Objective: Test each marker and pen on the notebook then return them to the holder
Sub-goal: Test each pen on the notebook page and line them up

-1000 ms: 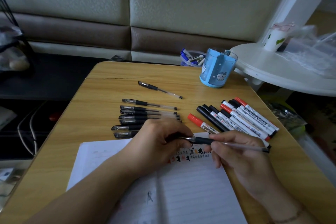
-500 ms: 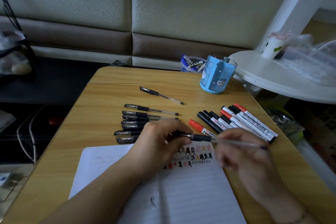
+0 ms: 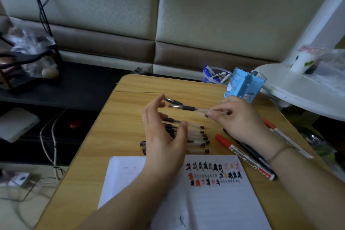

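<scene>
The right hand (image 3: 240, 117) pinches a capped gel pen (image 3: 188, 108) by its clear barrel, holding it level above the middle of the wooden counter (image 3: 119, 127). The left hand (image 3: 164, 136) hovers beside the pen's capped end, fingers spread and relaxed, gripping nothing. Beneath the left hand, a row of black gel pens (image 3: 196, 136) lies on the counter. Markers, among them a red-capped marker (image 3: 242, 157), lie toward the right edge, partly under the right forearm. An open notebook (image 3: 214, 201), bearing rows of small test marks, sits at the near edge. The blue holder (image 3: 242, 87) stands near the far right corner.
</scene>
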The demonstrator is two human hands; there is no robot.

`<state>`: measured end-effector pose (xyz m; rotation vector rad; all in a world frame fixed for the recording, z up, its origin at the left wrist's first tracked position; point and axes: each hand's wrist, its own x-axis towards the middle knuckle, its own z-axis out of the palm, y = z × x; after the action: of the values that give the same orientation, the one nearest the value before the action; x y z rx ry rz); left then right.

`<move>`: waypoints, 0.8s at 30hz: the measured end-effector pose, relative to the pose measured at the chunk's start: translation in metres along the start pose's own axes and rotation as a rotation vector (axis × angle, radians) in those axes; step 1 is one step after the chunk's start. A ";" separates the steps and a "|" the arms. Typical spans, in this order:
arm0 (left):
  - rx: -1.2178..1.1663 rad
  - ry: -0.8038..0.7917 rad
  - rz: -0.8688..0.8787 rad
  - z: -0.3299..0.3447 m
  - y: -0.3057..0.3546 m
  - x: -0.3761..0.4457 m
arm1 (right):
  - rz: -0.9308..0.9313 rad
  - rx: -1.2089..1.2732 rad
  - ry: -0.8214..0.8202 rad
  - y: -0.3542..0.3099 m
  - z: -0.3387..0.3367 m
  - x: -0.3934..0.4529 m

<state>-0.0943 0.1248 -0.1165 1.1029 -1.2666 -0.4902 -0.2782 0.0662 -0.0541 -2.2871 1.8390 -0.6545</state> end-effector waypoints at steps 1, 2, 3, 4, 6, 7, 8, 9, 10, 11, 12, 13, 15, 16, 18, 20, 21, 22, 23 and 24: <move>-0.003 0.011 -0.013 0.000 0.000 0.000 | 0.011 -0.002 -0.042 -0.002 0.011 0.010; -0.006 0.015 -0.024 0.000 0.000 0.000 | 0.010 -0.017 -0.091 -0.006 0.020 0.016; -0.014 0.015 -0.033 0.000 0.001 0.000 | -0.001 -0.050 -0.148 -0.010 0.027 0.019; -0.027 0.013 -0.039 -0.001 0.003 0.000 | -0.016 -0.084 -0.199 -0.012 0.032 0.021; -0.046 0.011 -0.047 -0.001 0.004 -0.001 | -0.025 -0.094 -0.220 -0.012 0.038 0.022; -0.046 0.010 -0.054 -0.001 0.004 -0.001 | 0.000 -0.057 -0.167 -0.009 0.040 0.025; -0.041 0.009 -0.059 0.000 0.004 -0.001 | 0.047 -0.019 -0.087 -0.004 0.041 0.029; -0.034 0.005 -0.065 0.000 0.004 -0.001 | 0.101 -0.027 -0.012 0.001 0.042 0.033; -0.029 -0.004 -0.071 0.000 0.004 -0.001 | 0.145 -0.087 0.025 0.007 0.043 0.037; -0.028 -0.015 -0.076 0.000 0.004 -0.001 | 0.177 -0.165 0.016 0.011 0.044 0.040; -0.028 -0.025 -0.075 0.000 0.004 -0.001 | 0.193 -0.230 -0.010 0.014 0.046 0.042; -0.026 -0.032 -0.069 0.000 0.004 0.000 | 0.202 -0.269 -0.032 0.016 0.047 0.044; -0.014 -0.050 -0.051 0.000 0.004 0.000 | 0.213 -0.278 -0.035 0.013 0.044 0.043; 0.002 -0.058 -0.038 0.001 0.004 0.000 | 0.220 -0.256 -0.024 0.011 0.040 0.040; 0.110 -0.052 -0.020 0.002 0.003 0.000 | 0.203 -0.130 0.016 0.007 0.027 0.025; 0.261 -0.014 -0.010 0.002 0.002 0.001 | 0.135 0.053 0.080 0.002 0.009 -0.001; 0.324 -0.004 0.008 0.002 0.003 0.002 | 0.116 0.137 0.097 0.000 0.000 -0.016; 0.378 -0.011 0.037 0.002 0.003 0.002 | 0.109 0.207 0.095 -0.003 -0.008 -0.033; 0.424 -0.029 0.076 0.002 0.004 0.002 | 0.110 0.287 0.089 -0.005 -0.015 -0.049; 0.465 -0.056 0.126 0.003 0.004 0.001 | 0.120 0.388 0.091 -0.006 -0.022 -0.064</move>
<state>-0.0977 0.1245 -0.1122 1.3889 -1.5338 -0.1313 -0.2919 0.1321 -0.0476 -1.9135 1.6891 -1.0088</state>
